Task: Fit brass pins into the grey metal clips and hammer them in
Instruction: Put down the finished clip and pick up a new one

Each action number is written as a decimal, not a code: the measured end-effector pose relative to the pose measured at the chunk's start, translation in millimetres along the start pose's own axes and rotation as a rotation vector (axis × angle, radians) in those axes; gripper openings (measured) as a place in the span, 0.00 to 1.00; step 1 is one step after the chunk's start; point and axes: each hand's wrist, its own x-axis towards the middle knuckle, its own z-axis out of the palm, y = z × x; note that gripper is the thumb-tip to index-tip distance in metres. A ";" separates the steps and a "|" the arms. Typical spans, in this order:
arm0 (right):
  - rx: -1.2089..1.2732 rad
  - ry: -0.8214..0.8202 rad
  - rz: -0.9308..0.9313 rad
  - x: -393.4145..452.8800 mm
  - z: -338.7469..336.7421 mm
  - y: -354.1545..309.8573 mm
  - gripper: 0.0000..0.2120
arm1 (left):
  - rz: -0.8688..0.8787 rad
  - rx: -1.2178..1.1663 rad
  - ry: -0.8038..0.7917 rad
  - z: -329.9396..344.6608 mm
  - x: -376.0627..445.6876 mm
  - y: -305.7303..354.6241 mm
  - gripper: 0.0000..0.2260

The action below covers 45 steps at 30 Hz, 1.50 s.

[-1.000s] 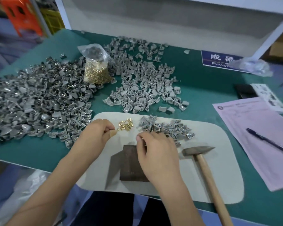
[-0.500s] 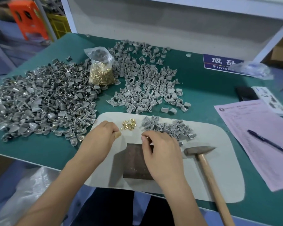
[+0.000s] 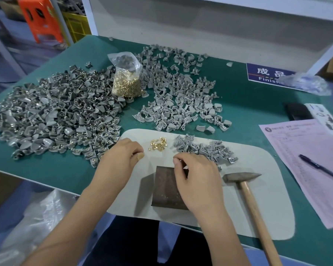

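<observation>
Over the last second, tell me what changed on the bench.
Very little. Both hands kept their places: the left hand stays curled beside the loose pins, the right hand stays curled over the block, and what either holds is hidden. The hammer, clips, pin bag and pen lie as before. Only the camera view shifted slightly.

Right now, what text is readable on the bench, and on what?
"成品": white characters on the blue sign, right part hidden by a clear plastic bag.
"Finis": line below on the same sign, cut off by the bag.
Pink form: print too small to read.
White card behind it: print too blurred to read.
</observation>
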 end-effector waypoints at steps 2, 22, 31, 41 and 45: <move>0.002 0.011 -0.007 0.0 0.5 0.3 0.06 | -0.028 0.121 -0.031 2.6 1.5 6.1 0.04; 0.492 0.219 0.152 -0.3 0.0 18.3 0.07 | 0.139 -0.466 -0.266 26.7 22.2 61.2 0.07; 0.404 0.277 0.291 -1.8 -3.0 14.5 0.05 | 0.138 -0.496 -0.305 37.7 35.1 73.6 0.07; 0.396 0.265 0.401 -0.7 -2.8 13.6 0.01 | 0.186 0.050 -0.039 42.3 78.0 78.4 0.08; 0.368 0.245 0.374 -1.0 -1.7 13.8 0.02 | 0.160 0.183 -0.083 53.6 100.7 83.0 0.15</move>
